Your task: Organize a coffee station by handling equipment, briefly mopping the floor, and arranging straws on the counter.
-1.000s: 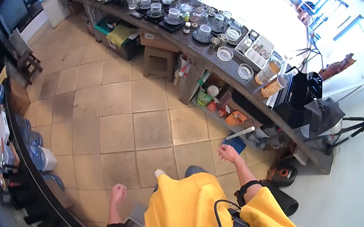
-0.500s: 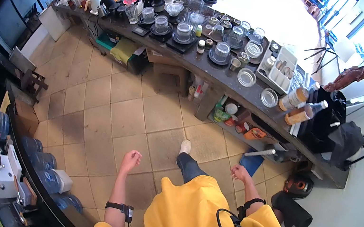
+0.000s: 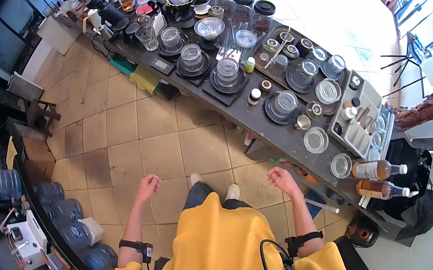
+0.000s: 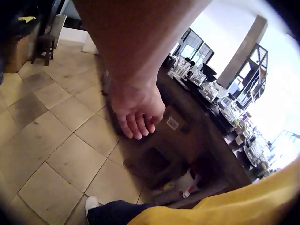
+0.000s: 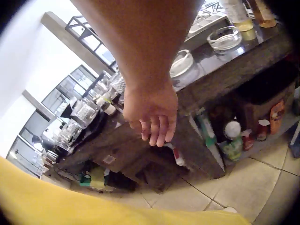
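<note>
My left hand hangs over the tiled floor with its fingers loosely curled and nothing in them. In the left wrist view the same hand shows relaxed fingers, apart from everything. The right hand is raised near the front edge of the long dark counter, also holding nothing. Its fingers droop loosely in the right wrist view. Nearest to it on the counter are two round glass dishes. Farther along, clear cups sit on black saucers, with a small metal cup near the dishes.
Two amber bottles lean at the counter's right end beside a grey divided tray. Lidded jars stand at the back. A dustpan handle and a black cylinder are low right. Large water bottles stand left.
The counter has come closer and fills more of the head view as the person steps toward it. The left hand swung forward, then lowered slightly; the right has risen toward the counter edge.
</note>
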Demonstrator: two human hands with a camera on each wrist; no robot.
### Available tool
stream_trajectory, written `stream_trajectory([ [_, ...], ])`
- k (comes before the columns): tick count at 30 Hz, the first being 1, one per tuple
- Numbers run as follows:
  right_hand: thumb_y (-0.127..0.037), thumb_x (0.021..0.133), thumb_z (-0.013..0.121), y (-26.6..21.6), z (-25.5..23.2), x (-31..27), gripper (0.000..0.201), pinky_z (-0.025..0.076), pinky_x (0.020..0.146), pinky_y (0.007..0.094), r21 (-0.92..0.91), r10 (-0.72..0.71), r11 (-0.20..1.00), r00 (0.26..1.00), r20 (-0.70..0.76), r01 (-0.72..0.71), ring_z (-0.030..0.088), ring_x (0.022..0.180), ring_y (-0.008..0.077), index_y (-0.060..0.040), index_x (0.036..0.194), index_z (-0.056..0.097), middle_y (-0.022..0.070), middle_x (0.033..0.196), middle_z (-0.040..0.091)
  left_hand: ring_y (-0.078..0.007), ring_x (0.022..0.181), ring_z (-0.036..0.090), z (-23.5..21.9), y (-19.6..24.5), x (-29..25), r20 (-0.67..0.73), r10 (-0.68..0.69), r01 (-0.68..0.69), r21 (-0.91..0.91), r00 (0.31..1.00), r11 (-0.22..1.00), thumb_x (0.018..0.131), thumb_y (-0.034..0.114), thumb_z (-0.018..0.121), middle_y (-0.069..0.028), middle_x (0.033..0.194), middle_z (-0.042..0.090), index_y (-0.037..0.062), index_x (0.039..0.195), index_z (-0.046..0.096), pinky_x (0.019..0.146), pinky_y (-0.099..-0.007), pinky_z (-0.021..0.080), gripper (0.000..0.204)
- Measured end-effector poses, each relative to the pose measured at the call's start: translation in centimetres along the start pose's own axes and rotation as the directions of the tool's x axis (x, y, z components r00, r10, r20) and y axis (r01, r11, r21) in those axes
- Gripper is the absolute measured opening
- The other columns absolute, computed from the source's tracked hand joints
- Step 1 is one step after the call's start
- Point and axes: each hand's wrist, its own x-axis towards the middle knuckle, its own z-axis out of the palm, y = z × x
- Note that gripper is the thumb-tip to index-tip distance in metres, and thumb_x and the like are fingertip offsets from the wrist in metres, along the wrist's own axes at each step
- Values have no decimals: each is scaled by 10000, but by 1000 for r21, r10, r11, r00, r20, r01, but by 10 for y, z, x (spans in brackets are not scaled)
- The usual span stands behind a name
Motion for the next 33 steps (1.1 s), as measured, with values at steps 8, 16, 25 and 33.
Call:
stream_trajectory([
  [8,-229,1006,547,-170,-9,57,280,519,693,275,54,0,999,1000,29,-2,637,703,124,21,901,618,45,777,664,-83,704,570,-52,111,142,93,134,-125,-100,987,987,1034,219,526,10,778,608,43,938,633,654,-247,486,227],
  [16,-301,1021,550,-314,-10,132,352,487,627,285,-35,-71,997,976,-207,65,594,616,108,-36,794,598,26,675,633,-83,704,567,-82,222,251,227,245,-226,-107,942,968,1036,255,534,4,772,610,32,953,637,659,-249,482,259],
  [25,-230,894,659,-377,-22,257,225,487,755,350,-304,-369,926,708,-602,225,603,811,206,-18,964,640,132,863,615,-79,712,570,-73,295,285,329,354,-330,-128,876,935,1032,234,540,-3,766,605,25,934,642,673,-243,490,251],
  [33,-310,766,747,-367,-57,372,640,447,1018,466,-479,-316,877,784,-534,27,491,1244,418,-113,1326,509,221,1343,447,-78,702,563,-71,310,288,298,305,-293,-85,905,952,1023,207,543,-8,757,610,9,938,645,673,-239,473,238],
])
